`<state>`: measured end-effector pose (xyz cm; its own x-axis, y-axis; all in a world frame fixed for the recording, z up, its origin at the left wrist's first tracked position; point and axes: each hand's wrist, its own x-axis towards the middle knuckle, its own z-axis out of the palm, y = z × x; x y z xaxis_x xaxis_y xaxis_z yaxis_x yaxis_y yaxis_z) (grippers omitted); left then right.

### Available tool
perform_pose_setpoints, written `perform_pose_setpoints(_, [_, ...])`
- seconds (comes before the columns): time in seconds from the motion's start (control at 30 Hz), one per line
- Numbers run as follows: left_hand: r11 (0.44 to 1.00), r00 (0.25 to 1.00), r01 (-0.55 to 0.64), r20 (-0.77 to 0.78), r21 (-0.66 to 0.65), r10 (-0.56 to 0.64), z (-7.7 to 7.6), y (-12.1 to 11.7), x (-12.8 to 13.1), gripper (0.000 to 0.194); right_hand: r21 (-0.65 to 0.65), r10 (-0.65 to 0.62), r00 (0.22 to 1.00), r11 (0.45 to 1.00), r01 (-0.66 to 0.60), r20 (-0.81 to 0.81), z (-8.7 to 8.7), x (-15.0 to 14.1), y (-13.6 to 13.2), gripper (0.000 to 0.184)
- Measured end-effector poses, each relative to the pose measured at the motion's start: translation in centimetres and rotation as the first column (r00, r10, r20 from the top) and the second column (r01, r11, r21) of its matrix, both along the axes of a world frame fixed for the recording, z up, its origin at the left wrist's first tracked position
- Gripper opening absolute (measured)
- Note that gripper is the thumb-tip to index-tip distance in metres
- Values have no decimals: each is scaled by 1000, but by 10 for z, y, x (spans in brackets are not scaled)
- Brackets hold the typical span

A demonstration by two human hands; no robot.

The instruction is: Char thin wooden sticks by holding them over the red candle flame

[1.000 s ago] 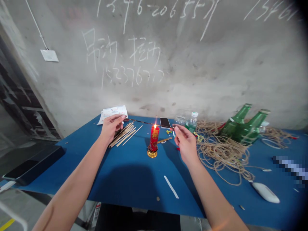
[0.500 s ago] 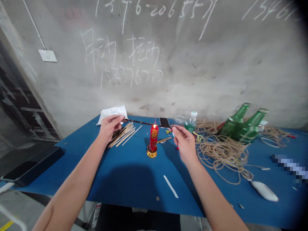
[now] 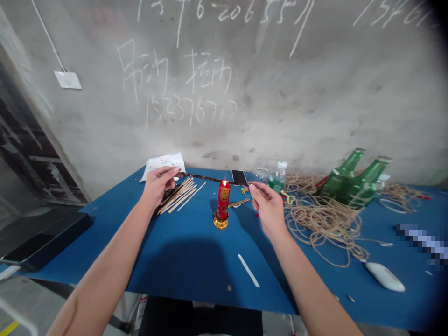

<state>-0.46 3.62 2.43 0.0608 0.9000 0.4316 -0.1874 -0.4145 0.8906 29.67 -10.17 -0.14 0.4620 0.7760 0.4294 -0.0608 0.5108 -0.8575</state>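
- Thin dark strip: faintly glossy, material hard to tell
- Pale flat wooden sticks: bare, matt
- Red cylindrical candle: smooth, glossy
- Round gold-coloured metal candle base: shiny
- Blue painted tabletop: smooth, matt
- Green glass bottles: glossy
- Loose tan fibre twine: rough, matt
- White oval plastic mouse: smooth
- Grey concrete wall: rough, matt
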Motion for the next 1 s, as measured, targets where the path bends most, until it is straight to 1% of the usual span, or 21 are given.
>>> perform_pose_setpoints(0.27, [1000,1000,-13,19,-18,13,1,0,-1,34,-10,12,1000,1000,-12,28,1,-1,-1,32])
perform_pose_setpoints(0.6, [1000,999,-23,34,-12,23,3,-2,1,34,-5,5,999,1000,-5,42,-1,-1,0,32])
perform_pose_setpoints(0.83, [1000,999,-12,33,-18,13,3,-2,2,37,10,4,999,1000,-4,53,-1,-1,0,28])
perform_pose_setpoints(1.0, [1000,998,-17,59,-18,18,2,-1,0,36,6,-7,999,1000,7,42,-1,-1,-1,29])
